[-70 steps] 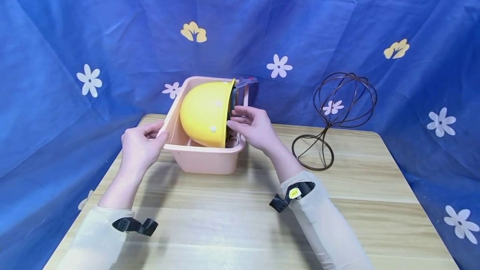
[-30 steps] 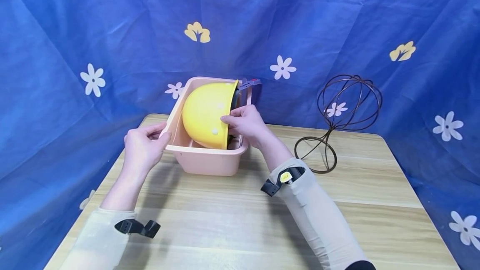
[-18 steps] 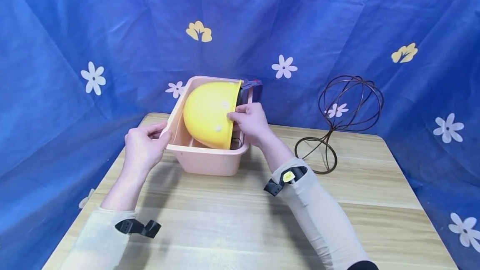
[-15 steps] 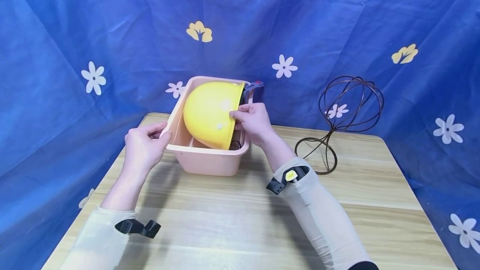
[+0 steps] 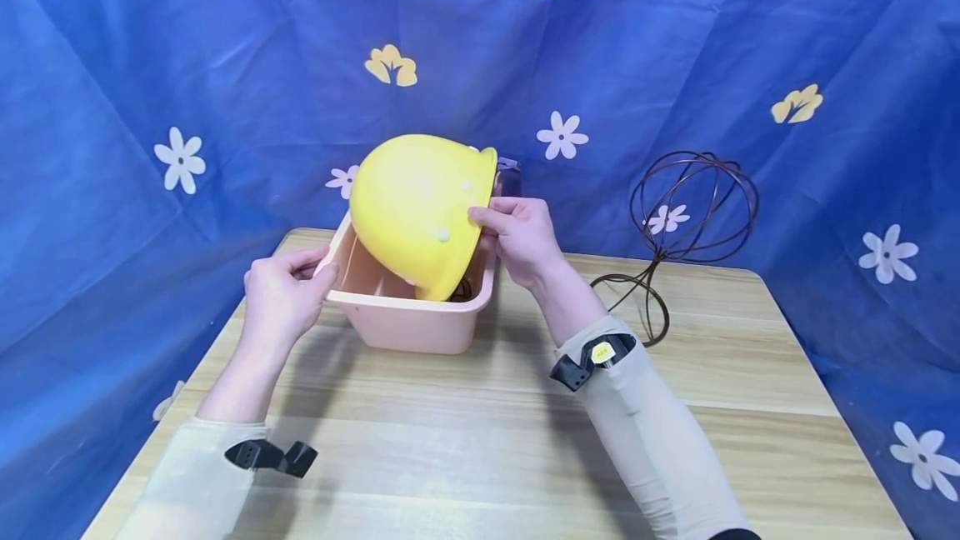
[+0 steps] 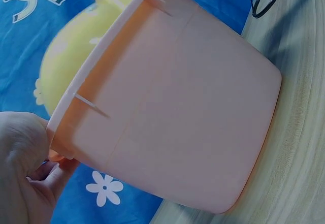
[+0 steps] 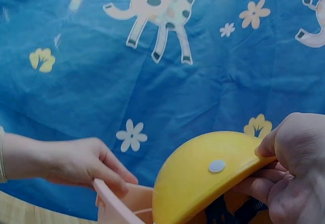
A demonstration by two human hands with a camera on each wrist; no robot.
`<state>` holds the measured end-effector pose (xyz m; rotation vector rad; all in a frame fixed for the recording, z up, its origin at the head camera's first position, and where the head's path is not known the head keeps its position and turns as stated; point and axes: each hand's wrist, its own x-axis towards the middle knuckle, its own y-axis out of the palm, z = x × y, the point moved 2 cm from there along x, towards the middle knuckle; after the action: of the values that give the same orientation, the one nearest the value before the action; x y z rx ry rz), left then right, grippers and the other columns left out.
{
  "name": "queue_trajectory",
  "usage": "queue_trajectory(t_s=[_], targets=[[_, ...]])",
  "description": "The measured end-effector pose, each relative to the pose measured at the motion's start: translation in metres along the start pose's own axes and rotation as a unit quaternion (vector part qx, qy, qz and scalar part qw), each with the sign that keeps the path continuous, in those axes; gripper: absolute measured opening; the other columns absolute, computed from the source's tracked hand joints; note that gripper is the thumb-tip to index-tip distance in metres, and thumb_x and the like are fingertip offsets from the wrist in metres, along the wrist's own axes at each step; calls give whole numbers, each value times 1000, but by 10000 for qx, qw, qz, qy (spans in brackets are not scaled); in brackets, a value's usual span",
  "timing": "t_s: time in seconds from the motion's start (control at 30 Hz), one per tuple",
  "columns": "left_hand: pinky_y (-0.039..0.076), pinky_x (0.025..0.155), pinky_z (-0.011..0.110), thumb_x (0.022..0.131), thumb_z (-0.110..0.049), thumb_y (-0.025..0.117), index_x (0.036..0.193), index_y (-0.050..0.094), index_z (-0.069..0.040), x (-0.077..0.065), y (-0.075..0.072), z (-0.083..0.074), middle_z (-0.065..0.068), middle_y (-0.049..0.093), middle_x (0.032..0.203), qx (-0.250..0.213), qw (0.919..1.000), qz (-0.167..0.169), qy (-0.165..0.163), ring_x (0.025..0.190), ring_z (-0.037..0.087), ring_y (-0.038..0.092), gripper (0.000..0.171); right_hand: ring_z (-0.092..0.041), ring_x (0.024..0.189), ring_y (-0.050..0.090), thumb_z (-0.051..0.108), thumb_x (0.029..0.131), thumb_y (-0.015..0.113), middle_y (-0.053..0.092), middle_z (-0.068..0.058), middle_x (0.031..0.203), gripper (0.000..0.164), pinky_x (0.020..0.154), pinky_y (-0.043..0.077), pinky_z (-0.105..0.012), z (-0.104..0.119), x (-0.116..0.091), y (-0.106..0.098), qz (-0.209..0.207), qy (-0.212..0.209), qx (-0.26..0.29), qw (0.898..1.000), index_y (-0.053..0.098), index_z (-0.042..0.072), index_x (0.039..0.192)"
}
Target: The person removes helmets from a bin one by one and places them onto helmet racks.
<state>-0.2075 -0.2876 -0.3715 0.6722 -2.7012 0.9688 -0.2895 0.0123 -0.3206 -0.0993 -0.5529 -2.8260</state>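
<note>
while the left hand on my feed pinches the rim of the pink bin, probably steadying it, i watch the right hand pinch the brim of the yellow helmet, likely its handiest edge; the helmet is tilted, partly inside the bin.

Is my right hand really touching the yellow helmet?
Touching. The right wrist view shows it plainly: the right hand pinches the yellow helmet at its edge, thumb on the outer shell and fingers curled underneath.
</note>
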Motion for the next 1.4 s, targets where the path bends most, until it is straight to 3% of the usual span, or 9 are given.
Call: queue_trajectory(t_s=[0.2, 0.63, 0.77, 1.0, 1.4], targets=[[48, 64, 7, 96, -22, 75, 127, 77, -5, 0, 0, 4, 18, 79, 106, 51, 10000, 58, -51, 76, -7, 63, 36, -16, 67, 72, -14, 94, 68, 77, -13, 84, 18, 55, 54, -23, 12, -4, 1, -3, -182, 142, 9997, 72, -20, 111], [46, 67, 7, 96, -24, 75, 127, 78, -6, 4, 1, 11, 17, 79, 106, 91, 9999, 66, 1, 74, -16, 58, 36, -20, 84, 77, -8, 102, 61, 77, -15, 91, 21, 75, 63, -33, 30, -12, -6, 19, -306, 448, 9985, 68, -22, 117], [45, 67, 7, 96, -23, 76, 126, 78, -6, 4, 0, 9, 16, 79, 105, 107, 9999, 20, 4, 73, -16, 57, 35, -20, 85, 77, -7, 103, 60, 77, -16, 93, 20, 77, 63, -35, 35, -13, -9, 15, -356, 572, 9977, 70, -20, 116], [45, 66, 6, 97, -24, 75, 128, 77, -5, 5, 0, 9, 19, 78, 106, 48, 9999, 115, 38, 73, -19, 55, 37, -21, 86, 78, -7, 104, 59, 77, -17, 95, 19, 77, 63, -36, 48, -15, -17, -33, -650, 884, 9940, 78, -6, 98], [44, 72, 10, 97, -25, 74, 130, 76, -7, 8, -3, 13, 17, 79, 106, 130, 9998, 150, 39, 74, -18, 55, 38, -22, 83, 78, -9, 104, 55, 78, -17, 91, 24, 74, 63, -33, 77, -26, -36, 75, -1215, 1337, 9835, 78, -7, 100]])
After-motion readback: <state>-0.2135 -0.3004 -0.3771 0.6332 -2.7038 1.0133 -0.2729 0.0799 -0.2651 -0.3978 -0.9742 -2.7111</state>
